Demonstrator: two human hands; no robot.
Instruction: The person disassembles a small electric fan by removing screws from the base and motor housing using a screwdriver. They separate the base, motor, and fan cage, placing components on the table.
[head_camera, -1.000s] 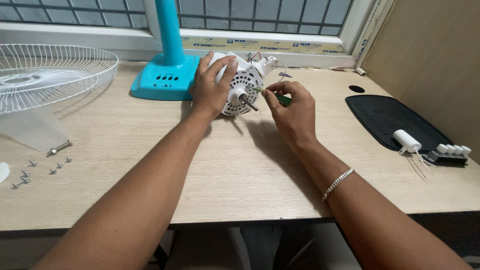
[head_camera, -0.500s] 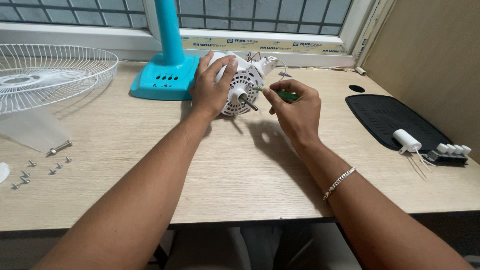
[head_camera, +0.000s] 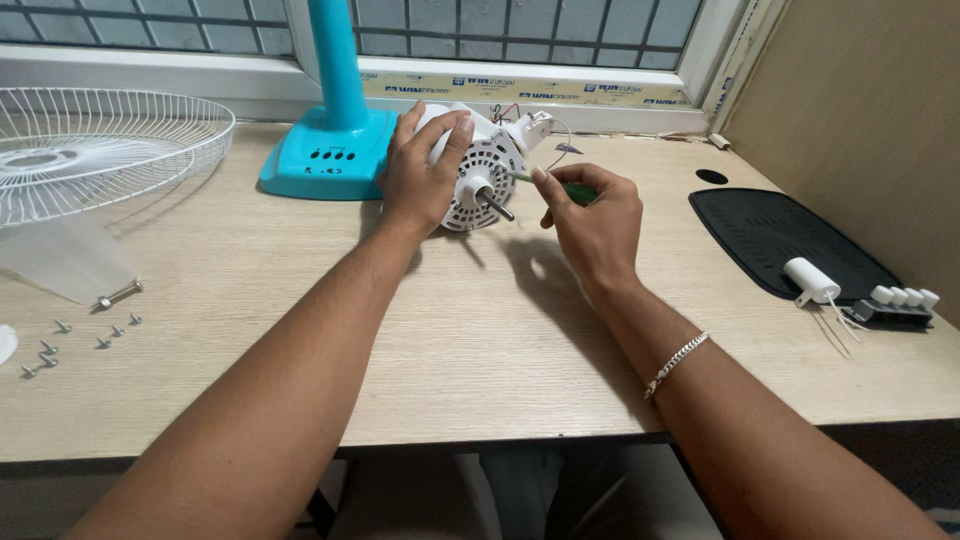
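Since a second ago our right hand (head_camera: 592, 222) has lifted a little, tilting the green-handled screwdriver (head_camera: 560, 186) so its tip meets the face of the white vented fan motor (head_camera: 487, 170). Our grip there is pinched shut on the handle. Our left hand (head_camera: 424, 172) has not shifted, clamped over the motor's top beside the turquoise plastic fan base (head_camera: 322, 152). The motor lies on the pale wooden desk (head_camera: 480, 330). A white wire fan guard (head_camera: 90, 145) and loose metal screws (head_camera: 75, 340) sit far left.
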